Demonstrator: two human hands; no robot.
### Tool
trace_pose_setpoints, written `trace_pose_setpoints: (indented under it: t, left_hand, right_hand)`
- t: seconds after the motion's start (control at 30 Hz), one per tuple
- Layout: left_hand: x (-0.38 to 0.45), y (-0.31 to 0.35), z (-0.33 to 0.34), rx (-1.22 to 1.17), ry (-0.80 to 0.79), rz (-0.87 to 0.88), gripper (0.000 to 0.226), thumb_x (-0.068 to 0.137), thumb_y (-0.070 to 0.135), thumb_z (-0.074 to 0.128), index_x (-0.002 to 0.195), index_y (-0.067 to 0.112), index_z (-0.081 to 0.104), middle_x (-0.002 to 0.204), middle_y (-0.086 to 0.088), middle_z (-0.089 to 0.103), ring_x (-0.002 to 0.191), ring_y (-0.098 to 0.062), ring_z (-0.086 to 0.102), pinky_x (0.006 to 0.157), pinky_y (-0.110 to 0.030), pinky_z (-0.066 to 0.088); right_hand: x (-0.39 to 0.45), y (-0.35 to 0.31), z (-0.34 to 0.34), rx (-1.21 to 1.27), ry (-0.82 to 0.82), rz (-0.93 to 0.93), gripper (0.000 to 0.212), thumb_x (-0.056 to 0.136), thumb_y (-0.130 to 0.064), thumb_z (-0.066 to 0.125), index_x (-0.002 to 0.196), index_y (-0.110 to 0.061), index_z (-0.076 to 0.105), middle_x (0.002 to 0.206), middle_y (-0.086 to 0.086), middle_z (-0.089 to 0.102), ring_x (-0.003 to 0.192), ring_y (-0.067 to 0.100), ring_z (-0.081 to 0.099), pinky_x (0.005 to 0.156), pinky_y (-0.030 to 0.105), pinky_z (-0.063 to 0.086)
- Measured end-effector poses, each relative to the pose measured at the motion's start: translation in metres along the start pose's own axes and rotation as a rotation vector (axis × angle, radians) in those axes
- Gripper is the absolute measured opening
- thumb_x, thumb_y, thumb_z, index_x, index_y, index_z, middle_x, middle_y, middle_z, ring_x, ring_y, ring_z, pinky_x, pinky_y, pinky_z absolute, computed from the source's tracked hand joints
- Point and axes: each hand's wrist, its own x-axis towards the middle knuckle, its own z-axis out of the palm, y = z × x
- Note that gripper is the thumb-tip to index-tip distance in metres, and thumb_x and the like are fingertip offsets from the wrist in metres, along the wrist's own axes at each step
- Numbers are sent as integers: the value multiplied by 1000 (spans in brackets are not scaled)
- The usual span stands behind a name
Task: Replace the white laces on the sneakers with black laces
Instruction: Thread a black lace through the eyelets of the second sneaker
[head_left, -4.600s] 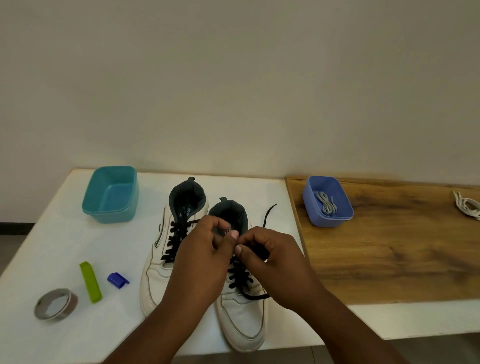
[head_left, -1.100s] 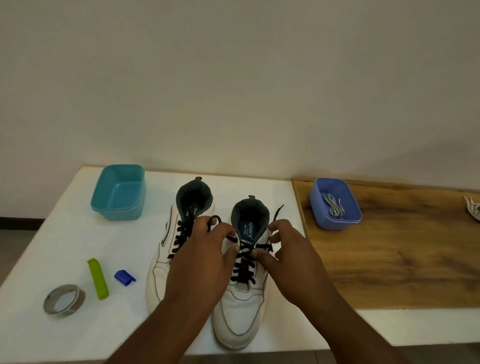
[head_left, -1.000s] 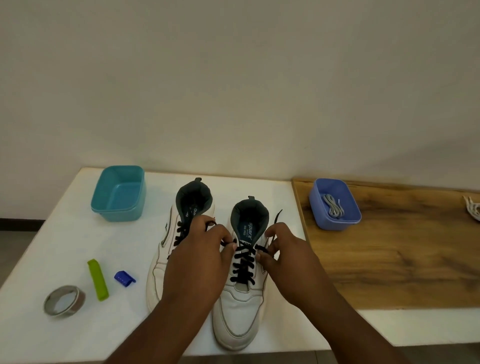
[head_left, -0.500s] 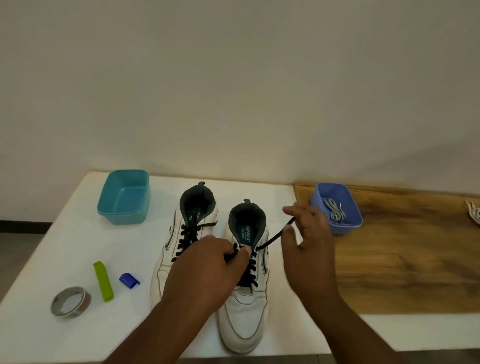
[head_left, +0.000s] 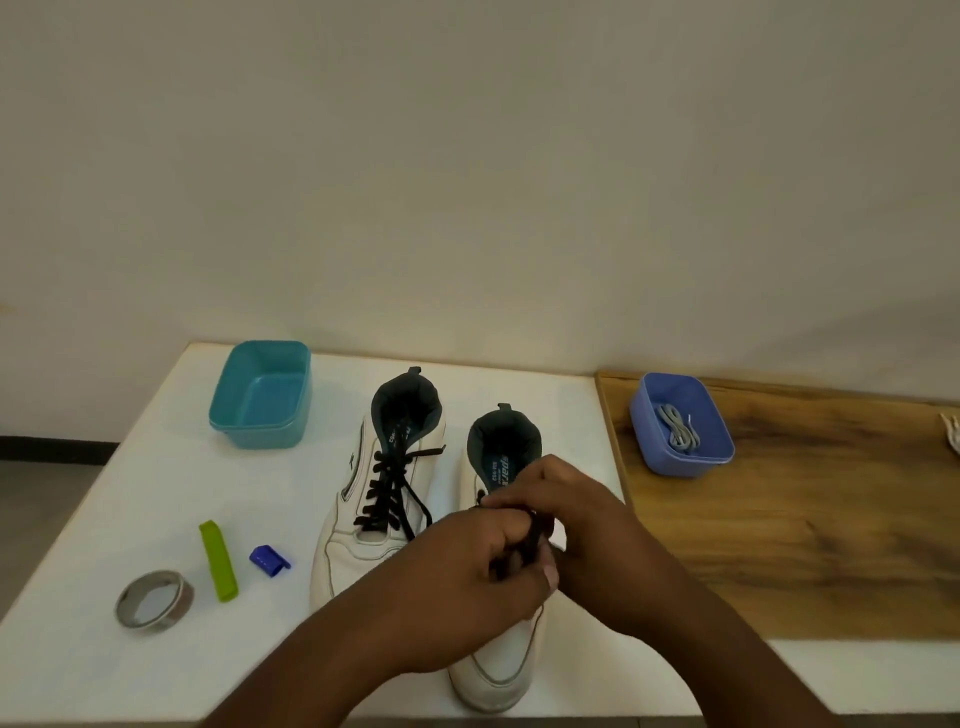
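Two white high-top sneakers stand side by side on the white table. The left sneaker (head_left: 363, 525) carries a black lace (head_left: 389, 488) threaded through its eyelets, ends loose. Over the right sneaker (head_left: 498, 670) my left hand (head_left: 467, 577) and my right hand (head_left: 587, 535) meet, both with fingers curled round the black lace (head_left: 524, 540) of that shoe. Most of its lacing is hidden under my hands. A grey-white lace (head_left: 678, 431) lies coiled in the blue-violet tub (head_left: 691, 462).
A teal tub (head_left: 260, 431) stands at the back left. A tape roll (head_left: 153, 597), a green clip (head_left: 218, 561) and a small blue clip (head_left: 267, 558) lie at the left front. A wooden board (head_left: 805, 545) covers the right side; a white lace (head_left: 950, 436) lies at its far edge.
My right hand, which had pulled a lace end out toward the blue-violet tub, has come back to meet my left hand over the right sneaker. Both now hold the lace together.
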Motion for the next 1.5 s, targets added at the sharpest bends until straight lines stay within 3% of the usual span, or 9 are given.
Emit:
trace_pose_setpoints:
  t: [0.13,0.27,0.37,0.57,0.7,0.83,1.03,1.33,1.5]
  left_hand:
    - [-1,2,0,165,220,57,52,86,77,39,82,33,66,76,9,68,72,-7,65,72,-39,56]
    - [9,-10,-11,62,752,7,39,98,59,33,98,40,67,95,16,69,90,-2,64,79,-29,55]
    - [17,-32,-10,368,601,4,34,102,32,46,130,44,59,128,16,57,118,-6,50,97,-26,45]
    - [24,-41,8,487,455,58,25,99,34,55,122,39,65,113,17,53,109,-7,46,83,-20,43]
    - [26,-40,4,369,510,21,16,99,42,53,108,35,64,101,17,55,97,-5,52,79,-23,44]
    - [24,-38,6,312,493,4,14,98,46,52,106,38,61,102,19,54,96,0,54,79,-21,47]
    - [24,-34,6,339,506,15,13,98,41,55,111,38,57,103,19,54,94,-1,55,79,-22,49]
    - [24,-28,2,218,520,19,18,96,32,63,106,40,51,91,25,60,88,21,55,68,-2,43]
    - [22,-30,3,239,510,77,23,95,28,63,104,45,51,96,28,60,94,9,58,69,-10,43]
  right_hand:
    - [-2,0,2,41,-3,4,17,92,-27,68,101,-41,66,94,-16,57,88,12,59,72,31,52]
    - [-3,-10,-9,155,214,-51,10,98,-26,63,95,-31,71,88,-12,66,81,18,64,68,21,48]
    - [-5,-18,-12,213,316,-112,18,101,-34,56,92,-29,70,86,-13,68,80,17,67,67,25,53]
    - [-5,-35,-10,665,476,-60,40,95,-59,54,86,-25,72,73,-4,67,60,8,59,55,18,47]
    - [7,-26,-11,1396,569,252,40,92,-23,64,131,-15,58,112,13,74,88,15,72,78,27,61]
    - [5,-2,10,583,485,576,81,92,-17,75,154,-38,27,129,-10,65,94,8,72,75,23,58]
    - [6,-10,24,76,364,188,32,93,-16,72,120,-31,65,109,-16,65,90,7,67,77,20,56]
    - [9,-5,30,-27,342,93,25,101,-17,58,121,-26,70,115,-11,64,105,5,60,90,26,53]
    - [10,-2,29,1,416,74,21,100,-17,57,113,-23,72,107,-10,67,99,7,63,85,31,56]
